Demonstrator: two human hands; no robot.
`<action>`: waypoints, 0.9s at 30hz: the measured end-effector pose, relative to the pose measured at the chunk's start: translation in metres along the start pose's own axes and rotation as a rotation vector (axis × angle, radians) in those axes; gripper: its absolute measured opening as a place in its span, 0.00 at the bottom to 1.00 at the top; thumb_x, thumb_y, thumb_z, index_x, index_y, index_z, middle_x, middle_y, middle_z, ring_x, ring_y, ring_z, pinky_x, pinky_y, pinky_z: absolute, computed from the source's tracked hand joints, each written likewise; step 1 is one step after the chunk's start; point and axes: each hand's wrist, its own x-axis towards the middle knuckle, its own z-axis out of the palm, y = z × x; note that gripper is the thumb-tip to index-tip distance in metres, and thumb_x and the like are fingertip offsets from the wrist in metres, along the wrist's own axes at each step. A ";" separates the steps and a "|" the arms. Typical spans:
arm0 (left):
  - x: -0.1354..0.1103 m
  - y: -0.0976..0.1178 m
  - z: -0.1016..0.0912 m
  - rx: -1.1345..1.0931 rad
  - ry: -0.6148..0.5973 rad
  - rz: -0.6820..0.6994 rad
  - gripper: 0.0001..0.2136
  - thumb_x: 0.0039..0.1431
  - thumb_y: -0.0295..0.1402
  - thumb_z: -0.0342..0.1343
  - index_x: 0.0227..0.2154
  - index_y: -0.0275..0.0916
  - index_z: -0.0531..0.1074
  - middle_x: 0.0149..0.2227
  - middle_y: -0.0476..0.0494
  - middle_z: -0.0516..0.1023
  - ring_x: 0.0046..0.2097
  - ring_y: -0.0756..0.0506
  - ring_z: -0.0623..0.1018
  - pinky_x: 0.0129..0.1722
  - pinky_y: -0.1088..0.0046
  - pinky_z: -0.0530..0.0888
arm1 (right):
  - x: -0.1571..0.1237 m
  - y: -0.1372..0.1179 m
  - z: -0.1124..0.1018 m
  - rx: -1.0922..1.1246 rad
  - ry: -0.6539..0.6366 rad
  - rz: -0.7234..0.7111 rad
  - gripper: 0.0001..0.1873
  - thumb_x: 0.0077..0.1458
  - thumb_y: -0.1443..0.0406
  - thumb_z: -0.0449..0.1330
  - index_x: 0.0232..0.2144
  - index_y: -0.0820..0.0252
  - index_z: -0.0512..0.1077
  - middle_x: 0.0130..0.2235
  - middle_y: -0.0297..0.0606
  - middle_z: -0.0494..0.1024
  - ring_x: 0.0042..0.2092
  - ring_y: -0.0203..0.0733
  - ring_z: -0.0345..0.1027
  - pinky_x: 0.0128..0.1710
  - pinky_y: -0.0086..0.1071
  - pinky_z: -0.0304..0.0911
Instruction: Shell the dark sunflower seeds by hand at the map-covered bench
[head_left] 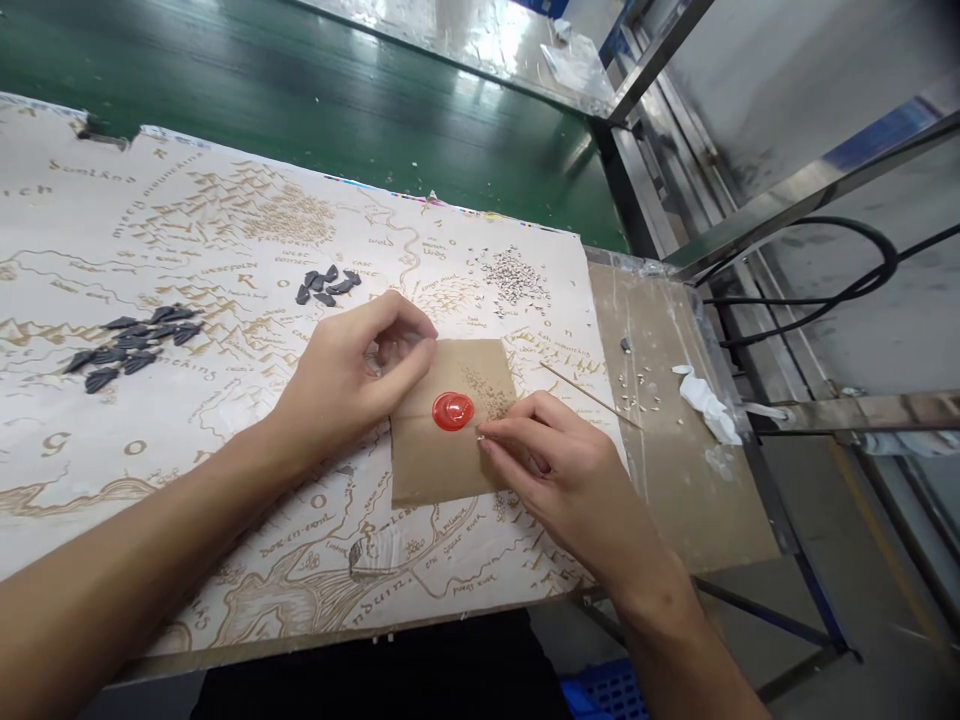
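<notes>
Brown kraft card (427, 462) lies on a printed map sheet (225, 225), towards the sheet's right side, with a red wax seal (453, 411) near its middle; left hand (358, 372) sits at the card's upper left, grip curled, fingertips at the top edge, though whether it clamps the card I cannot tell; right hand (564, 472) lies across the card's right side, grip pressed together in a pinch just beside the seal; anything held there is too small to make out; pale grains (486, 392) speckle the card; a denser patch of pale grains (514, 276) lies beyond it, dark grey leaf-shaped pieces (131, 347) to the left, a thin wooden stick (590, 393) just past the right hand; risks: the right wrist dragging could smear the grains or shift the card; a finger slipping could knock the seal; a nudged stick could sweep through the loose grains.
</notes>
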 end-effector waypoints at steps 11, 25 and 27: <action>-0.015 0.025 -0.009 0.006 -0.214 0.329 0.06 0.73 0.31 0.62 0.44 0.48 0.82 0.39 0.44 0.85 0.39 0.41 0.82 0.42 0.61 0.80 | -0.002 -0.005 -0.004 0.293 0.051 0.168 0.05 0.68 0.67 0.68 0.36 0.55 0.81 0.34 0.33 0.75 0.32 0.37 0.67 0.32 0.34 0.63; -0.027 0.025 -0.007 -0.011 -0.274 0.388 0.05 0.74 0.34 0.65 0.47 0.52 0.84 0.44 0.42 0.87 0.42 0.42 0.84 0.43 0.65 0.80 | 0.008 -0.014 0.000 1.047 -0.009 0.399 0.07 0.57 0.62 0.81 0.35 0.56 0.87 0.23 0.26 0.68 0.25 0.31 0.55 0.24 0.26 0.52; -0.026 0.027 -0.007 -0.009 -0.277 0.418 0.07 0.74 0.31 0.65 0.48 0.51 0.84 0.42 0.44 0.87 0.39 0.44 0.83 0.42 0.66 0.80 | 0.008 -0.015 0.001 1.015 0.011 0.374 0.06 0.59 0.61 0.80 0.35 0.55 0.88 0.24 0.27 0.71 0.25 0.31 0.57 0.24 0.26 0.55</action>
